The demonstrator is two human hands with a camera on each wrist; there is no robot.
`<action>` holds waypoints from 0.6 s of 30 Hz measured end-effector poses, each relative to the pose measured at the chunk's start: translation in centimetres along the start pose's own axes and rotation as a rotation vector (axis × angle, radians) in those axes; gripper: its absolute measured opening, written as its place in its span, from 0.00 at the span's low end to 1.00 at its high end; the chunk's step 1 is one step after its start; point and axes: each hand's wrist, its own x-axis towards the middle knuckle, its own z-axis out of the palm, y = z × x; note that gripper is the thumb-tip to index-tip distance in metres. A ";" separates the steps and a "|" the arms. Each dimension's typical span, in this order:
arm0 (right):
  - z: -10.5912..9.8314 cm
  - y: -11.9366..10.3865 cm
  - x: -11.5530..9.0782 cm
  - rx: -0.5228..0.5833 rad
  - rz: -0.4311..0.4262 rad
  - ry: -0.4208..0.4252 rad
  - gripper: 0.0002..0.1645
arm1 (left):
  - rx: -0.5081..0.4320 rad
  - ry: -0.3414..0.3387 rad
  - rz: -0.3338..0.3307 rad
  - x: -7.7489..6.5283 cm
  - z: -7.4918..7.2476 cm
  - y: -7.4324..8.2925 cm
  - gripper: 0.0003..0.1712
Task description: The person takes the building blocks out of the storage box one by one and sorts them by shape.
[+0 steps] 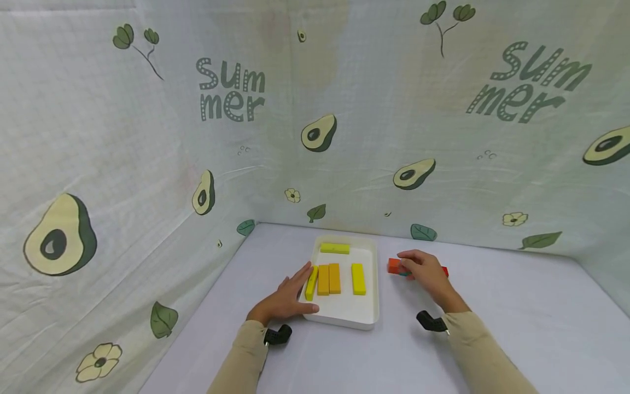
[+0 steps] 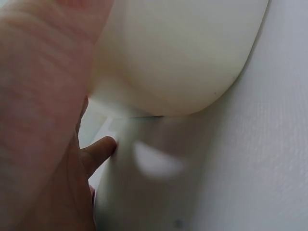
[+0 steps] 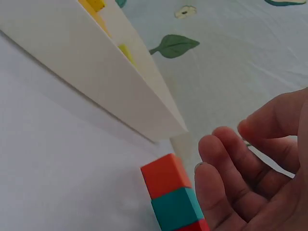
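My left hand [image 1: 287, 298] rests at the left side of a white tray [image 1: 344, 316], its fingers extended along the rim and its thumb at the near left corner. In the left wrist view the tray's pale wall [image 2: 187, 62] is beside the palm. My right hand [image 1: 432, 276] hovers over a row of small blocks right of the tray. The right wrist view shows its fingers loosely bent, with nothing between them. Beside those fingertips stand an orange block [image 3: 166, 177], a teal block [image 3: 177, 210] and a red block [image 3: 196, 226], touching in line. The hand covers part of the row.
Inside the tray lie a yellow block [image 1: 335, 248] at the back, two orange blocks [image 1: 328, 279] side by side, a yellow block [image 1: 311, 283] along the left wall and another yellow block [image 1: 359, 279] toward the right. A printed cloth [image 1: 364, 137] hangs behind the white table [image 1: 512, 306].
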 end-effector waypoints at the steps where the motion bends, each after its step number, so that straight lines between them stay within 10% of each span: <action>1: 0.4 -0.2 0.1 0.004 -0.003 -0.009 0.24 | 0.000 -0.002 0.000 0.0 0.0 -0.1 0.63; 18: 5.4 -2.8 2.2 -0.029 -0.025 -0.085 0.21 | -0.001 0.008 -0.019 -0.1 -0.1 -0.3 0.65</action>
